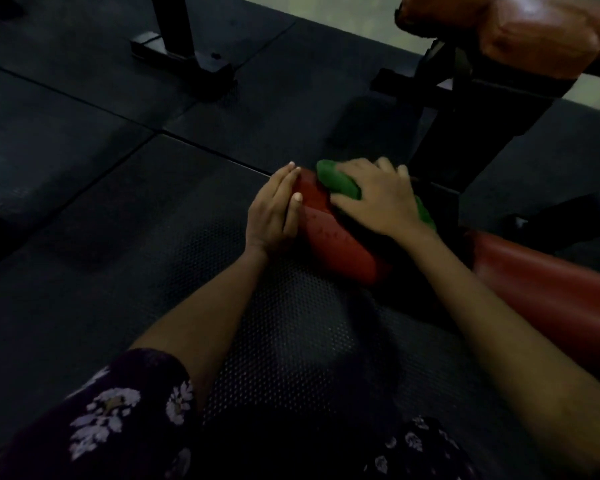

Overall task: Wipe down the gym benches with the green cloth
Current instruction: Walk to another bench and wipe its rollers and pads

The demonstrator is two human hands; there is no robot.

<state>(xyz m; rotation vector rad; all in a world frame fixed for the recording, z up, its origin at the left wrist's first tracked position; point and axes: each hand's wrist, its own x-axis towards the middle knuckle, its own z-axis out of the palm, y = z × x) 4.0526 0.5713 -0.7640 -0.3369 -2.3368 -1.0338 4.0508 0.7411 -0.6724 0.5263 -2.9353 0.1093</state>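
Observation:
A red padded bench seat (329, 237) sits low in the middle of the view. My left hand (274, 211) rests flat against its left end, fingers straight. The green cloth (338, 181) lies on top of the pad under my right hand (378, 199), whose fingers press down over it; a bit of cloth (426, 213) shows past the wrist. More red padding (541, 289) continues to the right, partly behind my right forearm.
Black rubber floor mats (118, 202) cover the ground. The bench's black steel frame (465, 109) rises at the right under another reddish-brown pad (520, 32). A second black post with a foot (184, 57) stands at the upper left.

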